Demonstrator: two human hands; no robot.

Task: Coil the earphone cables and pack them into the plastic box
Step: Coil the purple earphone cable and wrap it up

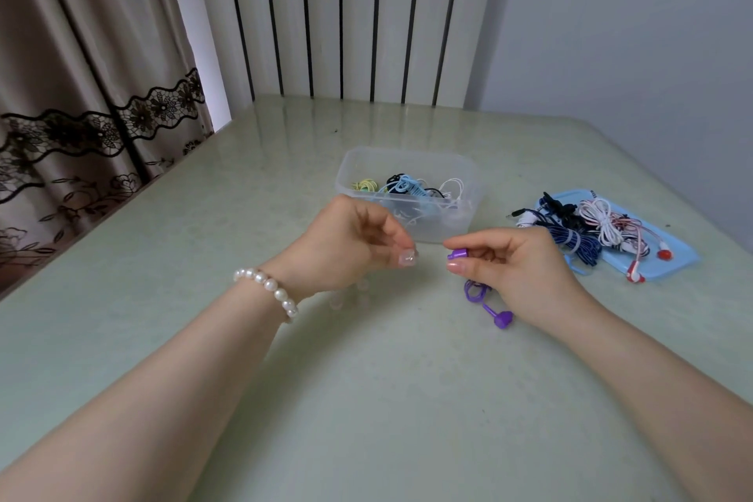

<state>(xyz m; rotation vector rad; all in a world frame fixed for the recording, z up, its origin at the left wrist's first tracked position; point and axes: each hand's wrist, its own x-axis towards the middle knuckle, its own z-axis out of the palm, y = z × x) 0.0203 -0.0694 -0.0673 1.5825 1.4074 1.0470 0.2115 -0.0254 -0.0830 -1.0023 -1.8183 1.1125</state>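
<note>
**Purple earphones in hand, box half filled**

Our right hand [513,269] pinches a purple earbud [457,254] between thumb and forefinger, the other fingers curled in. Below that hand hangs a small bundle of purple cable [474,291], and the second purple earbud [502,318] dangles beneath it, close to the table [366,399]; whether it touches the surface we cannot tell.

Our left hand [350,245] is held just beside the right one, fingertips nearly meeting it. Its fingers are curled with thumb and forefinger pressed together; whether they pinch a thin length of cable we cannot tell, as nothing shows clearly between them. A pearl bracelet [269,289] sits on the left wrist. Both forearms reach in from the lower edge.

Just beyond the hands stands the clear plastic box [407,192], open. Inside lie coiled earphones: a yellow-green set [364,185] at the left, a light blue set [403,185] with black beside it in the middle, and a white set [452,187] at the right.

To the right of the box, a blue lid [668,261] lies flat on the table. On it rests a heap of earphones: a dark blue striped bundle [574,242], a white and pink coil [603,224], and red earbuds [665,255] at the near edge.

Behind the table are a striped wall and, at left, a curtain [81,114] with black lace trim.
</note>
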